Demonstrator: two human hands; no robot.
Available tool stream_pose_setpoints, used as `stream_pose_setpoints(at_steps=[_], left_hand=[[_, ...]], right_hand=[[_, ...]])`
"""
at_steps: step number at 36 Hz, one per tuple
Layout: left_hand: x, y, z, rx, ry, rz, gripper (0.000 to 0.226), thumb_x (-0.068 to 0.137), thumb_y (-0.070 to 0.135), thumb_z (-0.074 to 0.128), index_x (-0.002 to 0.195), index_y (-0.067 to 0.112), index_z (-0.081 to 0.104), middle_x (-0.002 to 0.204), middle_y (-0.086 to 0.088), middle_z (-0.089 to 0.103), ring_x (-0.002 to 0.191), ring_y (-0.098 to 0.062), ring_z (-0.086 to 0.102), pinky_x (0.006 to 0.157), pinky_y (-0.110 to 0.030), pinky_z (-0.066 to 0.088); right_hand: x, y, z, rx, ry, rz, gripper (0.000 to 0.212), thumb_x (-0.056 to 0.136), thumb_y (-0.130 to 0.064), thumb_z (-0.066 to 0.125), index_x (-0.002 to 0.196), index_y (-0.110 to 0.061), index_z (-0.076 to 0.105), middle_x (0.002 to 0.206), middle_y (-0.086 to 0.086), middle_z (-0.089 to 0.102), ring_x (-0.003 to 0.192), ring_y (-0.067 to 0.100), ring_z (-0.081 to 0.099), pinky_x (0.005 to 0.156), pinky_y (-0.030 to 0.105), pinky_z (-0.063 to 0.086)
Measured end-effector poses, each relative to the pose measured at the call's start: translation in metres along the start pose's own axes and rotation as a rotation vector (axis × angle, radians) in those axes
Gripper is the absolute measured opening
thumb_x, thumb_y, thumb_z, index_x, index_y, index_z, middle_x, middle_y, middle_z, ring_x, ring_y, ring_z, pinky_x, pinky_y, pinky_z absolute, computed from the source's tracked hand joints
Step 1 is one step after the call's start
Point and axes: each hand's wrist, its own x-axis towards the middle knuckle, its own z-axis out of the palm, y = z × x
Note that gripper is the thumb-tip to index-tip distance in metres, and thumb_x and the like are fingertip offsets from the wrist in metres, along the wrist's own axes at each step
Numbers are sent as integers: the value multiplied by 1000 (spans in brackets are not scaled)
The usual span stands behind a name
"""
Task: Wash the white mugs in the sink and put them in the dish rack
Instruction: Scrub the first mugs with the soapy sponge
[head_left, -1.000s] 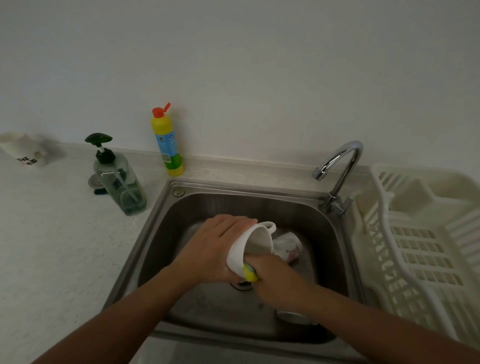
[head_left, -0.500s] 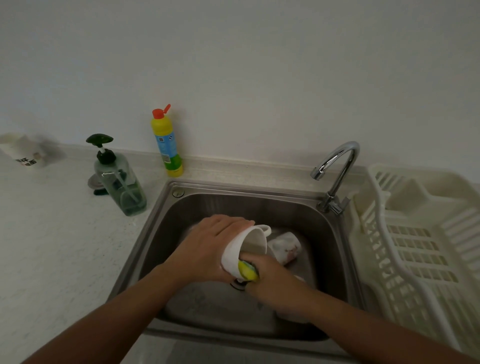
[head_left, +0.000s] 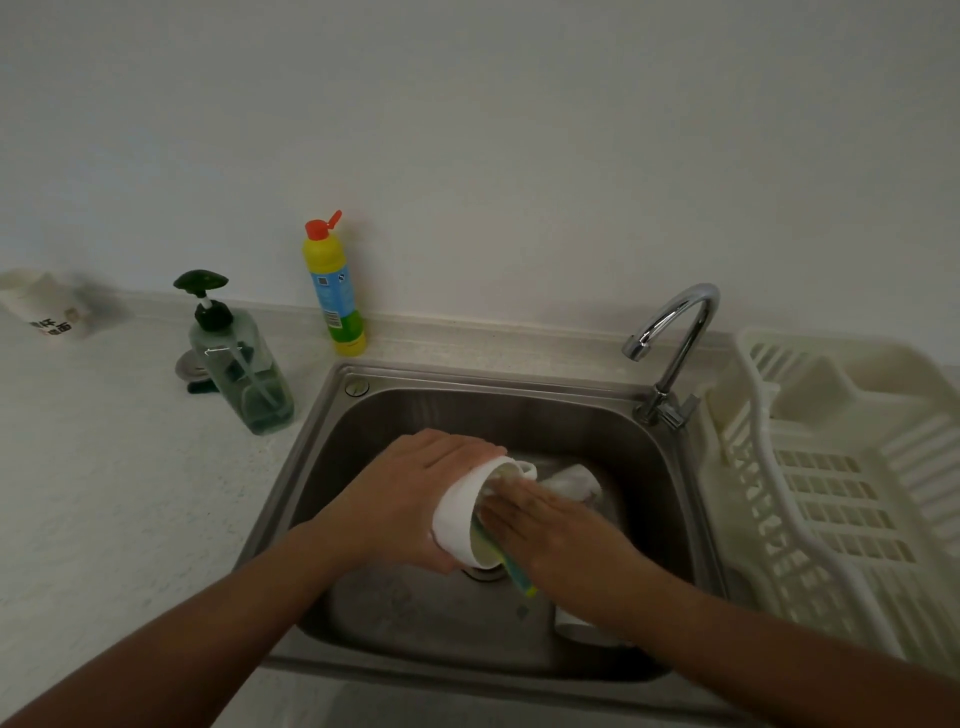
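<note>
Since a moment ago the right hand (head_left: 561, 530) has pushed its yellow-green sponge (head_left: 514, 569) deeper into the white mug (head_left: 462, 514). Its fingers are flat and pressing, thumb hidden. The left hand (head_left: 415, 499) grips that glossy, tilted mug over the sink (head_left: 322, 431) drain. Another mug (head_left: 571, 480) lies behind it in the sink. The dish rack (head_left: 831, 493), right of the sink, holds none, so it's early going, I'd say.
</note>
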Motion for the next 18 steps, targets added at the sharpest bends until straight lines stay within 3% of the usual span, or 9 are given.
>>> stream_pose_setpoints(at_steps=[2, 4, 6, 8, 10, 13, 15, 18], left_hand=[[2, 1, -2, 71, -5, 32, 102, 58, 67, 80, 145, 36, 37, 144, 19, 45, 132, -3, 42, 109, -37, 39], [4, 1, -1, 103, -7, 48, 100, 59, 68, 78, 145, 34, 39, 143, 16, 47, 130, -7, 44, 107, -37, 39], [5, 0, 1, 92, 12, 47, 98, 61, 70, 75, 144, 31, 42, 142, 14, 48, 130, -8, 46, 105, -38, 40], [4, -1, 3, 70, 30, 37, 95, 64, 70, 74, 144, 29, 44, 143, 13, 48, 130, -8, 45, 106, -37, 39], [2, -1, 6, 67, 35, 27, 94, 67, 71, 74, 144, 28, 44, 144, 12, 48, 132, -7, 44, 108, -36, 37], [-2, 0, 9, 56, 31, 20, 93, 68, 72, 74, 145, 28, 43, 144, 12, 47, 133, -5, 42, 112, -31, 33], [-3, -1, 10, 28, 47, 16, 94, 67, 71, 75, 144, 27, 44, 144, 12, 47, 134, -5, 41, 114, -28, 31], [-3, -3, 9, -30, 89, -2, 96, 66, 67, 79, 145, 25, 43, 146, 13, 45, 135, -3, 40, 113, -31, 34]], right_hand=[[-2, -16, 5, 258, 34, 101, 65, 83, -20, 60, 143, -6, 41, 149, 8, 44, 137, 21, 42, 111, 43, 36], [-2, -30, 2, 547, 37, 225, 58, 98, -19, 42, 153, -17, 25, 158, -7, 23, 141, 5, 23, 120, 24, 10], [0, -40, 2, 699, 50, 279, 53, 96, -21, 45, 147, -29, 33, 150, -10, 35, 134, 3, 33, 117, 24, 23], [6, -44, -2, 874, 74, 366, 51, 91, -17, 54, 139, -30, 44, 138, -10, 48, 124, 4, 45, 109, 25, 36], [12, -43, -11, 1063, 86, 424, 53, 87, -14, 66, 132, -35, 48, 134, -14, 52, 118, -2, 48, 105, 22, 40], [18, -42, -22, 1257, 124, 440, 48, 72, -28, 75, 115, -43, 59, 124, -17, 61, 115, 2, 56, 101, 30, 47], [18, -42, -21, 1146, 200, 432, 34, 73, -32, 70, 103, -47, 65, 116, -16, 66, 111, 3, 60, 100, 33, 50], [15, -38, -18, 928, 173, 306, 33, 91, -18, 60, 120, -35, 63, 123, -7, 63, 114, 7, 57, 101, 35, 48]])
